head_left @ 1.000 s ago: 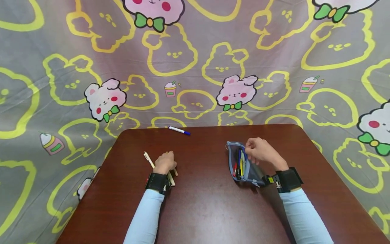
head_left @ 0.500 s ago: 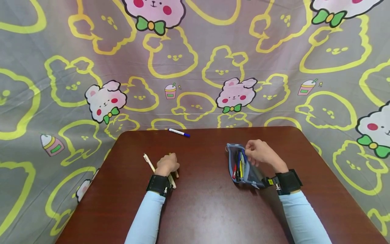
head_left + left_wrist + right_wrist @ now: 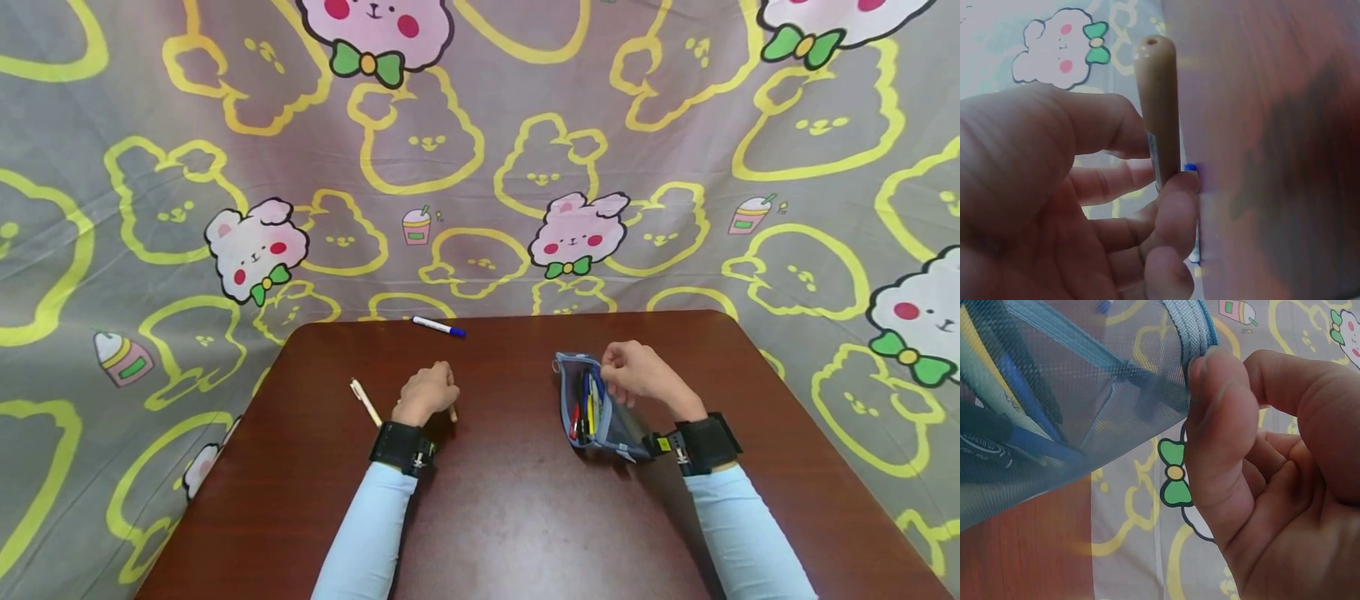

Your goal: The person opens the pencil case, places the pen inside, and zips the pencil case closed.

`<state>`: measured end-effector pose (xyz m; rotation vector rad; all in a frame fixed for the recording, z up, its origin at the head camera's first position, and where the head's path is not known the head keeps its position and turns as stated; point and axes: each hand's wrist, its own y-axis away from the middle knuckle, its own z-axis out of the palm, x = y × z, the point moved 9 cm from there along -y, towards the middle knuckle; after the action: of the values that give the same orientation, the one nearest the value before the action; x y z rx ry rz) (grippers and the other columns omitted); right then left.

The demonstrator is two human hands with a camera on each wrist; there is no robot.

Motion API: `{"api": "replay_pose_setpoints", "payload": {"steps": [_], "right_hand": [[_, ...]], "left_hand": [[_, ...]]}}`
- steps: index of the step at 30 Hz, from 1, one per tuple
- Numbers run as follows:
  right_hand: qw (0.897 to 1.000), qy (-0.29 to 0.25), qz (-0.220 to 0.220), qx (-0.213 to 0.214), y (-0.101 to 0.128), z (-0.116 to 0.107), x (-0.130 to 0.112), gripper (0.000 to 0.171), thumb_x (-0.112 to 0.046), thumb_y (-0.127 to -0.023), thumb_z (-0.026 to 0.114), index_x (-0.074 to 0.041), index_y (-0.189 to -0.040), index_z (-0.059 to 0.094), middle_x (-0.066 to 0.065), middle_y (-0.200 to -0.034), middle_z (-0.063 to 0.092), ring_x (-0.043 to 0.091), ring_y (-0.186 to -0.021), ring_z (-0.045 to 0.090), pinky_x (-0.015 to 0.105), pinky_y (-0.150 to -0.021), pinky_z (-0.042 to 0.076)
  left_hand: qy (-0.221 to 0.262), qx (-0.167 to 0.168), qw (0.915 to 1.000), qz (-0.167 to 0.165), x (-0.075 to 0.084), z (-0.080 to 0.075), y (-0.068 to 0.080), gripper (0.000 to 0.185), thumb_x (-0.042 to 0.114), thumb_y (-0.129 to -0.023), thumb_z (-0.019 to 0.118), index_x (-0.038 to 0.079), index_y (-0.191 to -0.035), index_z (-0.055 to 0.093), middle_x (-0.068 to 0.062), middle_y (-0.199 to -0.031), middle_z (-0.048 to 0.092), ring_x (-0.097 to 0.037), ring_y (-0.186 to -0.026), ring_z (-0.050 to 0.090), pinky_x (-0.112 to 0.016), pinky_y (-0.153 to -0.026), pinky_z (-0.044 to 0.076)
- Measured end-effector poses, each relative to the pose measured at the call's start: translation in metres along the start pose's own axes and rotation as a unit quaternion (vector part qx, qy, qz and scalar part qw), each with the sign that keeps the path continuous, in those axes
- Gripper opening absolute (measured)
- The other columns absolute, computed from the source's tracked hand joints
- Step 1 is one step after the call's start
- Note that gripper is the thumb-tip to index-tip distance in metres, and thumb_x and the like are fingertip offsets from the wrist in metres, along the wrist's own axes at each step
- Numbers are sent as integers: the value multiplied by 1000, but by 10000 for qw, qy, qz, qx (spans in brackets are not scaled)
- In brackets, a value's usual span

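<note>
Left hand [image 3: 426,393] has shifted a bit toward the middle of the table since half a second back, and it's lifted a tan pen [image 3: 1159,112] off the wood; the other cream pen [image 3: 365,402] that it was covering is now lying in the open just to its left; in the left wrist view you can see the fingers and thumb curled round that tan barrel, pinching it, with the end poking up past the fingertips.

Right hand [image 3: 637,375] hasn't really gone anywhere; it's pinching the zipper rim of the blue mesh pencil case [image 3: 592,410], thumb and forefinger clamped on the edge, holding the mouth apart; the case sits on the right half of the brown table [image 3: 510,517], well apart from the left hand; through the mesh in the right wrist view you can make out blue and black pens [image 3: 1016,419] packed inside, plus red and yellow ones from the head view.

A white marker with a blue cap [image 3: 438,326] lies near the far edge of the table; bunny-print cloth [image 3: 480,167] hangs behind everything.
</note>
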<state>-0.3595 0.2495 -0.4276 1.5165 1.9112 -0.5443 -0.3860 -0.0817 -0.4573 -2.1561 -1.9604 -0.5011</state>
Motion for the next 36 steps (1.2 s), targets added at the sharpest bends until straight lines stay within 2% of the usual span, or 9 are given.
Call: {"api": "replay_pose_setpoints", "payload": {"steps": [5, 12, 17, 24, 32, 36], "right_hand": [[10000, 30, 65, -38, 0, 2, 0, 8, -12, -92, 57, -4, -96, 56, 8, -68, 64, 22, -55, 63, 34, -51, 55], [10000, 7, 71, -19, 1, 3, -1, 8, -12, -92, 57, -4, -96, 57, 8, -68, 64, 22, -55, 62, 36, -51, 55], [9999, -18, 122, 11, 3, 3, -1, 9, -10, -91, 57, -4, -97, 57, 9, -68, 64, 22, -55, 61, 36, -51, 54], [9999, 8, 94, 68, 4, 2, -3, 10, -11, -92, 57, -3, -97, 57, 8, -68, 64, 21, -54, 62, 35, -50, 54], [9999, -22, 61, 117, 6, 1, -4, 8, -12, -93, 58, -4, -95, 58, 8, -67, 64, 22, -51, 62, 35, -49, 54], [9999, -23, -9, 136, 7, 0, -6, 8, -12, -94, 57, -4, -93, 57, 8, -66, 64, 22, -51, 61, 36, -49, 53]], "left_hand": [[238, -43, 9996, 146, 14, -2, 1, 12, 26, -91, 61, 16, -89, 55, -3, -79, 62, -24, -76, 59, -37, -62, 40], [405, -31, 9975, 585, 42, -2, 2, 10, 24, -90, 61, 15, -91, 57, -2, -81, 61, -20, -72, 56, -33, -58, 39], [570, -59, 9960, 692, 61, 1, 3, 10, 24, -90, 61, 16, -92, 56, -1, -80, 59, -20, -70, 54, -33, -58, 38], [562, -77, 9942, 917, 91, 8, 7, 9, 24, -91, 60, 17, -92, 55, 0, -81, 59, -19, -70, 54, -32, -58, 38], [616, -213, 9893, 1308, 128, 14, 16, 9, 26, -91, 60, 18, -93, 57, 3, -81, 60, -17, -69, 54, -30, -58, 39], [658, -356, 9873, 1399, 140, 20, 18, 10, 26, -93, 61, 18, -95, 57, 3, -81, 60, -15, -68, 54, -28, -58, 38]]}}
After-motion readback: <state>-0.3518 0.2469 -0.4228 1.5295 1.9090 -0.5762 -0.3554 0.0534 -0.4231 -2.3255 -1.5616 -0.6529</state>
